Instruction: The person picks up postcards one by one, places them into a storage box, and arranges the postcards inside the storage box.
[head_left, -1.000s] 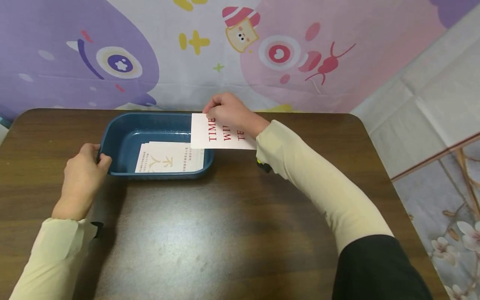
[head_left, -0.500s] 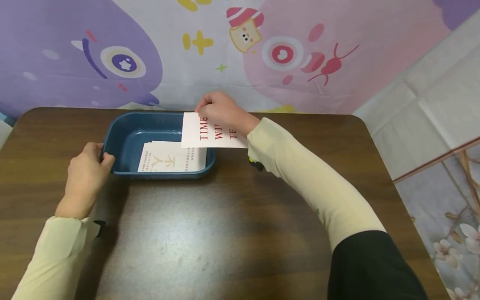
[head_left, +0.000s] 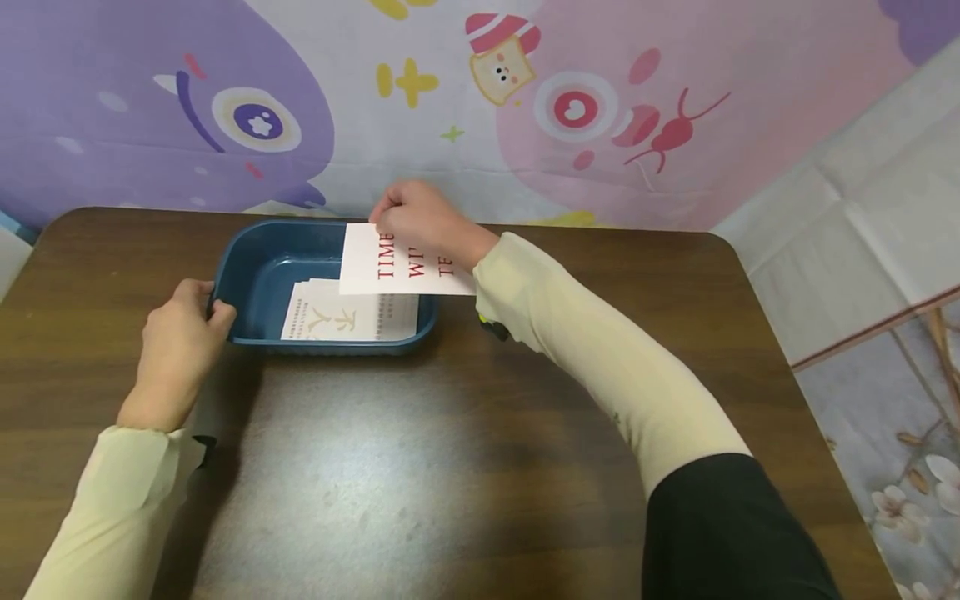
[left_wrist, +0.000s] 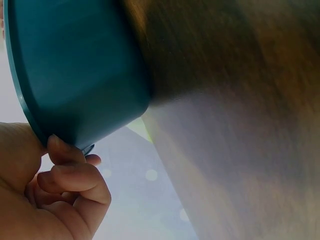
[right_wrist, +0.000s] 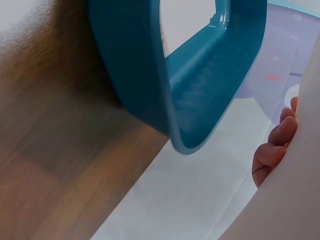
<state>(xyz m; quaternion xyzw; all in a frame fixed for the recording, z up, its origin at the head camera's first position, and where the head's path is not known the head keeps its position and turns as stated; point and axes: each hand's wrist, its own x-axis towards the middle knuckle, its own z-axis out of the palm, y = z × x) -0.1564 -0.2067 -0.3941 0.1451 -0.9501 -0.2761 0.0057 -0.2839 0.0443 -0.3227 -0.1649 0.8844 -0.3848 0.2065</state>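
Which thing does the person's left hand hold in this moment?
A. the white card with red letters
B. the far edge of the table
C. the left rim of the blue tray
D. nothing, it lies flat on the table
C: the left hand grips the left rim of the blue tray, while the right hand holds the white card over it.

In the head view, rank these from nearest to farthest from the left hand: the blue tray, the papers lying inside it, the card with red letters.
1. Blue tray: the left hand grips its left rim.
2. Papers lying in the tray, right of that hand.
3. Card with red letters, held over the tray's right end by the right hand.
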